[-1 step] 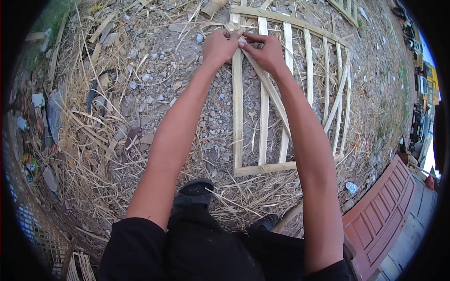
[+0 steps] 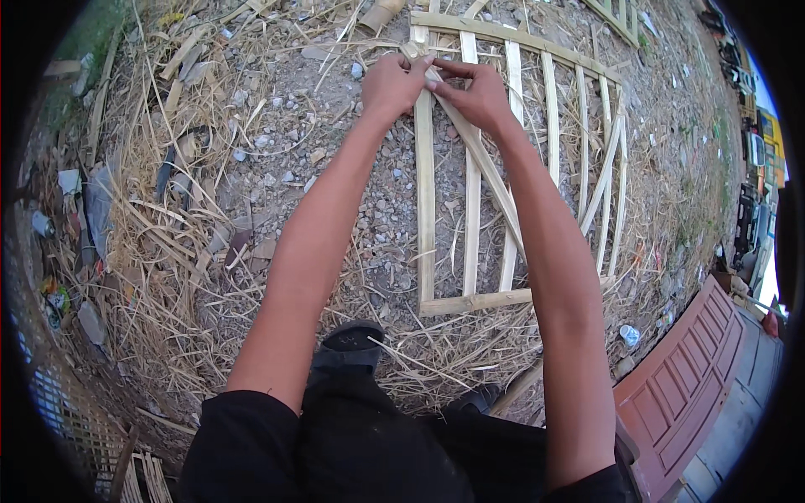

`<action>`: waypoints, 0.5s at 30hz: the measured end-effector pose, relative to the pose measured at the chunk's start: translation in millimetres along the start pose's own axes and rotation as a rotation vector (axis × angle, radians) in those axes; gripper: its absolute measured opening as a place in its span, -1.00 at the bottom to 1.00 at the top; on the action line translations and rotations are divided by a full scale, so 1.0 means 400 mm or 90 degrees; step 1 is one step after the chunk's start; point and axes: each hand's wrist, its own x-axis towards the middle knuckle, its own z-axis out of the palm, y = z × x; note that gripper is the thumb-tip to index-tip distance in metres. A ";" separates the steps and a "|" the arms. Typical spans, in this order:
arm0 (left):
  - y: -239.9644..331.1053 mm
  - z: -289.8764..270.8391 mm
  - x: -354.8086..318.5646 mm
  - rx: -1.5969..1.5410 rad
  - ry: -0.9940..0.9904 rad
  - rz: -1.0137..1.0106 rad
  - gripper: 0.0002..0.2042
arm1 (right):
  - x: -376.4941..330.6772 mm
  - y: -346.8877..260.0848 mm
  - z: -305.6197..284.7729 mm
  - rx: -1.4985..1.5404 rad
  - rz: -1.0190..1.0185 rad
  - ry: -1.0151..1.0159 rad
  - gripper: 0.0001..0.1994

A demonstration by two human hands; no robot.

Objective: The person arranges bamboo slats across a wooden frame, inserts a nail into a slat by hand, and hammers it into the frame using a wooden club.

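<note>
A frame of pale bamboo strips [image 2: 426, 210] lies on the ground ahead of me, its slats crossed by top and bottom rails. Both my hands meet at its far left corner, where a diagonal bamboo strip [image 2: 484, 159] slants down to the right across the slats. My left hand [image 2: 392, 86] is closed with its thumb and fingertips on the upper end of that strip. Close against it, my right hand [image 2: 480, 96] makes a pinch, thumb and forefinger pointing left at the same joint. Anything small between the right fingertips is too hidden to make out.
Dry straw and bamboo shavings [image 2: 159, 243] cover the ground among small stones. Another slatted bamboo piece [image 2: 616, 18] lies at the far right. A reddish-brown panelled door [image 2: 675, 390] leans at the lower right, near a crumpled cup [image 2: 629, 335]. My shoe [image 2: 348, 342] stands below the frame.
</note>
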 end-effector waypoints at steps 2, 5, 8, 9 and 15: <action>-0.024 0.011 0.007 0.013 0.013 0.002 -0.46 | -0.013 0.001 -0.026 0.017 -0.076 0.008 -0.46; -0.049 0.028 0.028 0.149 0.145 0.154 -0.44 | -0.079 0.003 -0.110 0.041 0.011 0.041 -0.46; -0.033 0.038 0.004 0.155 0.131 0.130 -0.43 | -0.223 -0.035 -0.168 -0.029 0.084 0.062 -0.55; -0.028 0.030 -0.001 0.113 0.098 0.117 -0.43 | -0.279 -0.025 -0.191 -0.057 0.099 0.037 -0.57; -0.059 0.003 0.012 0.090 0.117 0.192 -0.40 | -0.650 -0.029 -0.344 -0.152 0.236 -0.024 -0.63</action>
